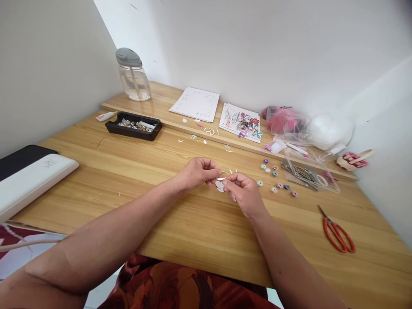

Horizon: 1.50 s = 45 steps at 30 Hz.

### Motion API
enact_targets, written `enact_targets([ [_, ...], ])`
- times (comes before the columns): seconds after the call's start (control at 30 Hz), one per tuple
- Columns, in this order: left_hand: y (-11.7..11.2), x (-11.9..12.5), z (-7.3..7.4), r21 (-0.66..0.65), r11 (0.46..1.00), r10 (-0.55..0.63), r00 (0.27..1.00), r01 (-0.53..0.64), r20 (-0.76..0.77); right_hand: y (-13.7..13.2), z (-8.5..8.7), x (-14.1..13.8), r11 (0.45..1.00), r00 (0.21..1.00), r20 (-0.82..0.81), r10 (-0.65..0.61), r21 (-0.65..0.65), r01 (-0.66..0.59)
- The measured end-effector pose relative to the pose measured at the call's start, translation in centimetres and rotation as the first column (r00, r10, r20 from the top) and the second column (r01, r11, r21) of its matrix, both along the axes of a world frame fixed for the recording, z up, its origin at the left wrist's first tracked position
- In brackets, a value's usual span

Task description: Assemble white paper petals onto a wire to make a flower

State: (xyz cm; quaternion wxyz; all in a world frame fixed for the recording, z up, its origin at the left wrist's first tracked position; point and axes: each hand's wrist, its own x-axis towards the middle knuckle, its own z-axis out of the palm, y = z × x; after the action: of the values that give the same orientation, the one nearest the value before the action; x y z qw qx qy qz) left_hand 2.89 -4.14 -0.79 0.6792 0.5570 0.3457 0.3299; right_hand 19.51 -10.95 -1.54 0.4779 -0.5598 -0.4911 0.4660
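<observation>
My left hand and my right hand meet over the middle of the wooden table. Thumbs and forefingers of both are pinched on a small white crescent-shaped piece, which has a thin green edge near it. Right under the fingertips lie white petal-shaped cutouts, partly covered by my right hand. More slim white pieces show just behind the right fingers. Farther back are a green-edged leaf shape and a white flower outline.
Thread bobbins lie right of my hands, beside a clear tray of tools. Red-handled scissors rest at the right. A black bead tray, water bottle, paper sheets and wire flowers stand farther back.
</observation>
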Motion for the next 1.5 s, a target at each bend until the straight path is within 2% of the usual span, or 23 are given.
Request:
enact_targets([
  [0.1,0.1,0.1,-0.2,0.026,0.996,0.087,0.996,-0.086,-0.022,-0.5,0.1,-0.6,0.997,0.992,0.127,0.017,0.068,-0.026],
  [0.2,0.1,0.1,-0.4,0.080,0.991,0.118,0.988,-0.110,-0.095,-1.1,0.4,-0.9,0.982,0.956,0.291,-0.034,0.187,-0.022],
  [0.3,0.0,0.1,-0.6,0.140,0.989,0.069,0.981,-0.043,-0.183,-1.4,0.8,-0.7,0.957,0.899,0.427,-0.096,0.289,-0.035],
  [0.4,-0.1,0.1,-0.5,0.143,0.987,-0.034,0.974,0.068,-0.224,-1.4,1.1,-0.2,0.943,0.863,0.489,-0.126,0.329,-0.049],
  [0.53,-0.3,0.0,-0.1,0.099,0.979,-0.154,0.967,0.177,-0.204,-0.9,1.0,0.5,0.950,0.900,0.416,-0.130,0.313,-0.008],
  [0.67,-0.3,-0.2,0.4,0.033,0.977,-0.207,0.970,0.213,-0.127,-0.1,0.5,1.0,0.981,0.967,0.242,-0.081,0.190,0.035],
  [0.77,-0.2,-0.2,0.4,-0.007,0.981,-0.194,0.979,0.193,-0.063,0.2,0.3,0.9,0.998,0.998,0.052,-0.033,0.060,0.030],
  [0.87,-0.2,-0.2,0.2,-0.023,0.995,-0.102,0.995,0.102,-0.007,0.2,0.4,0.3,1.000,0.997,-0.076,-0.008,-0.010,0.007],
  [0.97,-0.1,0.0,-0.1,-0.016,1.000,-0.015,1.000,0.015,0.020,-0.1,0.4,-0.2,0.999,0.996,-0.090,0.003,-0.041,-0.007],
  [1.07,-0.2,0.2,-0.3,-0.032,0.999,0.015,0.999,-0.014,0.048,-0.3,0.3,-0.5,0.998,0.997,-0.070,0.008,-0.056,-0.012],
  [1.33,-0.4,0.6,-0.4,-0.178,0.984,0.043,0.993,-0.022,0.114,-0.1,-0.3,-0.5,0.999,0.998,-0.054,0.027,-0.021,-0.028],
  [1.5,-0.4,0.6,-0.5,-0.203,0.979,0.045,0.993,-0.023,0.107,-0.1,-0.5,-0.4,0.999,0.998,-0.041,0.041,0.007,-0.041],
])
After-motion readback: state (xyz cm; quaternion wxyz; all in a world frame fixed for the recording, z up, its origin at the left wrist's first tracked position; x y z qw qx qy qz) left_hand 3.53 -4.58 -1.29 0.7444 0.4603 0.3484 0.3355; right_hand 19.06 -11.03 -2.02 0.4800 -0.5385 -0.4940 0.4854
